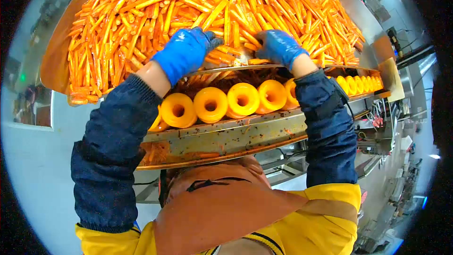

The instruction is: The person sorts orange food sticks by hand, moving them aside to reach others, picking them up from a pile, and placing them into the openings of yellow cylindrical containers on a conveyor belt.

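A big heap of oily orange food sticks fills the metal tray in front of me. My left hand, in a blue glove with dark, wet fingertips, is closed at the heap's near edge, on several orange sticks. To its right, my right hand, also in a wet blue glove, is curled down on sticks, with its fingertips partly hidden. Between both hands a small patch of tray floor shows. Just below the hands, a row of yellow funnel-like rings runs along the tray front, their round holes facing me.
A metal ledge spotted with dark residue runs below the rings, close to my brown apron. The tray's raised side wall stands at the left. Equipment and cables are off to the right.
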`<state>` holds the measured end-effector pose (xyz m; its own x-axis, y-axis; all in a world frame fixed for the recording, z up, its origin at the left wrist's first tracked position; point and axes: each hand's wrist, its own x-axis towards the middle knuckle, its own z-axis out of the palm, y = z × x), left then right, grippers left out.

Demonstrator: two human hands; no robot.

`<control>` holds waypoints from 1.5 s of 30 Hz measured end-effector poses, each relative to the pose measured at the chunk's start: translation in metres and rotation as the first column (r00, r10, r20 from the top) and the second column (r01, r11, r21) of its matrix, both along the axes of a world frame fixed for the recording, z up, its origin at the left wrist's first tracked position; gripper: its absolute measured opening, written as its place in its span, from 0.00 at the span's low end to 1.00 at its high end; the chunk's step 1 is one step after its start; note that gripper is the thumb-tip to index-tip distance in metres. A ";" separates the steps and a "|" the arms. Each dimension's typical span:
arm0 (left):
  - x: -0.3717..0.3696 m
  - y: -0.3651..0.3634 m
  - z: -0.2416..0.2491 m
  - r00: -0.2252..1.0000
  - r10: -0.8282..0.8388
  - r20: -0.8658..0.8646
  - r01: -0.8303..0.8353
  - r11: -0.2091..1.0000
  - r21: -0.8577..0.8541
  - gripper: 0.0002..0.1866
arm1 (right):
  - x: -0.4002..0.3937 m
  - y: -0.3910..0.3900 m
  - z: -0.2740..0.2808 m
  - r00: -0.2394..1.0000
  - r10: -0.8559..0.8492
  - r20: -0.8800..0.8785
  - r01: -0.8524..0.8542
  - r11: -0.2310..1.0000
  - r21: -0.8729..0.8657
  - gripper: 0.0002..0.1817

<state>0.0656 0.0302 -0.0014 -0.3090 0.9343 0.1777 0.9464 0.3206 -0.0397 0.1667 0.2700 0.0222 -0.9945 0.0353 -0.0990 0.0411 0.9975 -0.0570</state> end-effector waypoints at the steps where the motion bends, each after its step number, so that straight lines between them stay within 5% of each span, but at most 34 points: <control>1: -0.007 0.008 -0.007 1.000 -0.004 0.000 0.004 1.000 -0.003 0.21 | 0.004 0.001 0.013 1.000 0.010 0.019 -0.009 0.999 -0.043 0.25; 3: -0.012 0.019 -0.016 0.972 -0.015 -0.236 0.007 0.999 -0.032 0.11 | 0.008 0.008 0.015 0.995 0.011 0.099 -0.007 0.999 -0.044 0.28; 5: -0.017 0.021 -0.016 0.968 -0.072 -0.242 0.081 0.996 0.030 0.09 | 0.016 0.012 0.010 0.964 0.206 0.168 -0.185 0.974 -0.133 0.29; 7: -0.025 0.020 -0.008 0.980 -0.106 -0.170 0.101 0.994 -0.034 0.10 | 0.016 0.001 0.002 0.975 0.211 0.073 -0.208 0.977 -0.047 0.29; 9: -0.030 0.015 -0.003 0.993 -0.038 -0.115 0.030 0.997 -0.071 0.12 | 0.001 -0.007 0.004 0.948 0.129 0.291 -0.149 0.988 0.049 0.32; 11: -0.037 0.006 -0.001 0.987 0.053 -0.154 -0.020 0.978 0.208 0.14 | -0.002 -0.009 0.000 0.943 0.153 0.296 -0.174 0.984 0.043 0.32; 13: -0.035 0.000 0.008 0.990 0.115 -0.082 -0.096 0.973 0.208 0.17 | -0.001 -0.009 0.000 0.937 0.182 0.299 -0.201 0.979 0.036 0.32; 15: -0.045 -0.011 0.002 0.981 0.192 -0.040 -0.146 0.849 0.507 0.19 | 0.009 -0.003 0.002 0.962 0.212 0.174 -0.205 0.977 -0.057 0.32; 17: -0.050 -0.022 0.006 0.986 0.157 -0.059 -0.107 0.857 0.505 0.20 | 0.019 0.009 -0.001 0.963 0.263 0.059 -0.256 0.962 -0.097 0.29; 19: -0.040 -0.031 0.012 0.770 0.263 0.582 -0.625 0.497 0.602 0.18 | 0.033 0.009 0.005 0.951 0.143 -0.275 -0.194 0.967 -0.167 0.26; 20: -0.036 -0.033 0.013 0.683 -0.076 0.727 -0.665 0.348 0.661 0.14 | 0.044 0.006 0.014 0.942 0.023 -0.335 -0.142 0.931 -0.336 0.24; 21: -0.023 -0.035 0.020 0.680 -0.079 0.729 -0.667 0.347 0.659 0.14 | 0.058 -0.001 0.023 0.922 -0.106 -0.373 -0.101 0.863 -0.496 0.22; 23: 0.013 -0.040 0.035 0.639 -0.398 0.658 -0.665 0.144 0.733 0.12 | 0.086 -0.017 0.027 0.810 -0.385 -0.442 -0.014 0.741 -0.671 0.15; 24: 0.021 -0.049 0.028 0.640 -0.424 0.641 -0.641 0.165 0.750 0.13 | 0.096 -0.012 0.017 0.737 -0.114 -0.666 -0.188 0.912 -0.365 0.15; 25: 0.026 -0.056 0.018 0.639 -0.425 0.641 -0.642 0.164 0.749 0.13 | 0.106 -0.006 0.000 0.606 0.204 -0.769 -0.314 0.949 0.005 0.15; 26: 0.031 -0.060 0.007 0.635 -0.385 0.670 -0.655 0.191 0.731 0.13 | 0.111 -0.020 -0.018 0.706 -0.284 -0.649 -0.202 0.797 -0.569 0.15; 27: 0.038 -0.064 -0.002 0.629 -0.343 0.698 -0.669 0.218 0.710 0.14 | 0.116 -0.036 -0.037 0.736 -0.624 -0.264 -0.045 0.344 -0.938 0.16; 28: 0.047 -0.066 -0.007 0.619 -0.311 0.721 -0.682 0.243 0.690 0.15 | 0.121 -0.040 -0.051 0.749 -0.599 -0.282 0.058 0.483 -0.874 0.15; 29: 0.058 -0.067 -0.009 0.619 -0.310 0.721 -0.682 0.242 0.690 0.15 | 0.122 -0.043 -0.061 0.760 -0.615 -0.210 0.058 0.386 -0.921 0.14; 31: 0.074 -0.069 -0.013 0.381 -0.512 0.770 -0.844 0.149 0.516 0.15 | 0.131 -0.045 -0.067 0.697 -0.649 -0.305 0.110 0.517 -0.849 0.14; 33: 0.077 -0.081 -0.027 0.393 -0.501 0.771 -0.827 0.173 0.534 0.14 | 0.130 -0.058 -0.061 0.587 -0.804 -0.097 0.079 0.176 -0.981 0.14; 35: 0.090 -0.080 -0.023 0.333 -0.491 0.805 -0.870 0.169 0.462 0.14 | 0.125 -0.077 -0.055 0.577 -0.790 -0.207 -0.040 0.226 -0.973 0.13; 37: 0.095 -0.084 -0.033 0.350 -0.471 0.810 -0.864 0.173 0.474 0.15 | 0.116 -0.098 -0.063 0.644 -0.758 -0.106 -0.102 0.053 -0.993 0.13; 41: 0.104 -0.091 -0.033 0.388 -0.393 0.834 -0.848 0.201 0.490 0.15 | 0.095 -0.110 -0.095 0.701 -0.535 -0.471 -0.091 0.589 -0.803 0.10; 43: 0.110 -0.098 -0.026 0.417 -0.419 0.807 -0.824 0.199 0.530 0.17 | 0.097 -0.109 -0.093 0.631 -0.564 -0.532 -0.087 0.630 -0.771 0.08; 44: 0.106 -0.098 -0.024 0.242 -0.504 0.829 -0.931 0.121 0.345 0.17 | 0.100 -0.107 -0.095 0.638 -0.591 -0.494 -0.026 0.625 -0.780 0.07; 45: 0.106 -0.103 -0.027 0.244 -0.501 0.830 -0.932 0.117 0.344 0.17 | 0.102 -0.106 -0.095 0.641 -0.617 -0.456 0.037 0.618 -0.785 0.06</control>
<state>0.1718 -0.0728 -0.0285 -0.9936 0.1119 -0.0128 -0.0570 -0.4024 0.9137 0.2692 0.1639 -0.0733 -0.7122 0.5876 0.3839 0.0193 0.5632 -0.8261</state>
